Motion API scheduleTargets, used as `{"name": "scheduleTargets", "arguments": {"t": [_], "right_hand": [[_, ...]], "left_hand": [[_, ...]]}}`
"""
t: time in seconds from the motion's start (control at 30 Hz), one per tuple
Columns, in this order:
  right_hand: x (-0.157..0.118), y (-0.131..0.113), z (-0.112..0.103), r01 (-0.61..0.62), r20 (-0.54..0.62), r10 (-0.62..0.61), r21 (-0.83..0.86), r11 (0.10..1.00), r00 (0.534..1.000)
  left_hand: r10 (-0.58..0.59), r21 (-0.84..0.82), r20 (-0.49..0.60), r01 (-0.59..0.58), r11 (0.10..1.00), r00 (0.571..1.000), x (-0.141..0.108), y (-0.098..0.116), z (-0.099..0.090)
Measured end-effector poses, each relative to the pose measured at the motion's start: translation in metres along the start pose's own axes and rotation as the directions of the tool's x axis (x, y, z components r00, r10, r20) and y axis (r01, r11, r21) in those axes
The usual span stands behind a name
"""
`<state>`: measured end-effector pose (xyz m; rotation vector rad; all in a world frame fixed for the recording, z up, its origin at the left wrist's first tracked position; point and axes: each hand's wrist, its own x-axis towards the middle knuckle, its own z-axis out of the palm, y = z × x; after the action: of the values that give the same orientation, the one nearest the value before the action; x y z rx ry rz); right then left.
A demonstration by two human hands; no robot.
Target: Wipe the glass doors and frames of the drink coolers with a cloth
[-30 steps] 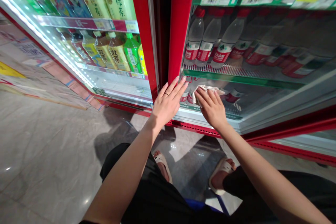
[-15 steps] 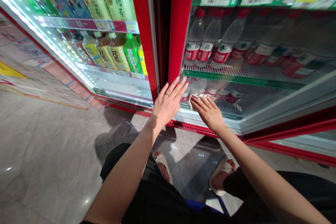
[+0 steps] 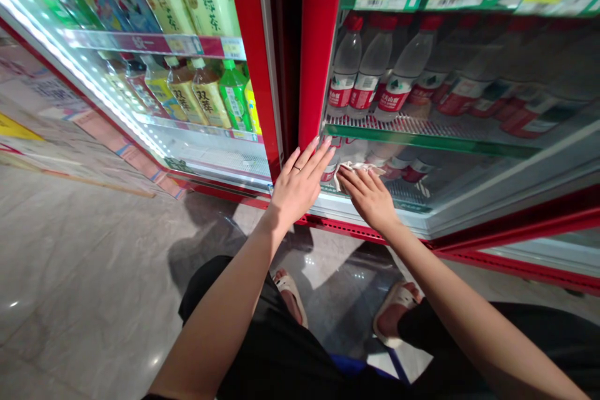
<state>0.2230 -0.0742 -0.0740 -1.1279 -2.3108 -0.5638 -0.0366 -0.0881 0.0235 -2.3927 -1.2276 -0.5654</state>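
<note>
My left hand [image 3: 300, 181], with a ring on one finger, lies with spread fingers against the lower red frame [image 3: 315, 69] of the right cooler's glass door. Just right of it, my right hand [image 3: 368, 197] presses a crumpled whitish cloth [image 3: 377, 169] flat against the glass. The cloth sticks out past the fingertips and the rest is hidden under the fingers. Behind the glass, red-capped water bottles [image 3: 391, 90] stand on a shelf with a green edge [image 3: 431, 140], and more bottles show below.
At the left is another lit cooler with drink bottles [image 3: 209, 94] and a red frame [image 3: 255, 69]. Stacked cartons [image 3: 70, 119] stand farther left. My sandalled feet [image 3: 290, 300] rest on the grey tiled floor [image 3: 84, 275], near the coolers' base.
My right hand and the cloth have shifted slightly up and left on the glass. My left hand stays at the door frame. The view has moved a little.
</note>
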Motion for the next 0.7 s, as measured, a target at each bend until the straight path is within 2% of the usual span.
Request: {"name": "scheduleTargets", "arguments": {"t": [0.1,0.2,0.27,0.37,0.5,0.6,0.7], "right_hand": [[-0.002,0.002,-0.002,-0.052,-0.042,0.053,0.008,0.999,0.998],[0.008,0.005,-0.008,-0.151,-0.131,0.151,0.006,0.988,0.98],[0.016,0.005,-0.011,-0.173,-0.16,0.171,0.003,0.985,0.972],[0.02,0.005,-0.011,-0.109,-0.111,0.109,0.003,0.994,0.988],[0.005,0.005,-0.004,0.006,-0.039,-0.006,-0.001,1.0,0.999],[-0.005,0.009,-0.003,-0.048,-0.073,0.046,-0.02,0.999,0.996],[-0.001,0.013,-0.008,-0.147,-0.12,0.145,-0.011,0.989,0.982]], "left_hand": [[0.001,-0.006,-0.009,-0.001,1.0,1.0,-0.001,0.0,0.001],[-0.002,-0.019,-0.012,0.002,1.0,1.0,-0.002,-0.001,0.002],[-0.005,-0.026,-0.007,0.005,1.0,1.0,-0.002,-0.002,0.003],[0.0,-0.027,0.004,0.0,1.0,1.0,-0.002,-0.001,0.003],[0.008,-0.033,-0.001,-0.008,0.999,1.0,-0.001,0.0,0.003],[0.011,-0.037,0.0,-0.011,0.999,1.0,0.0,0.002,0.002],[0.014,-0.037,0.014,-0.014,0.999,1.0,0.0,0.002,0.002]]}}
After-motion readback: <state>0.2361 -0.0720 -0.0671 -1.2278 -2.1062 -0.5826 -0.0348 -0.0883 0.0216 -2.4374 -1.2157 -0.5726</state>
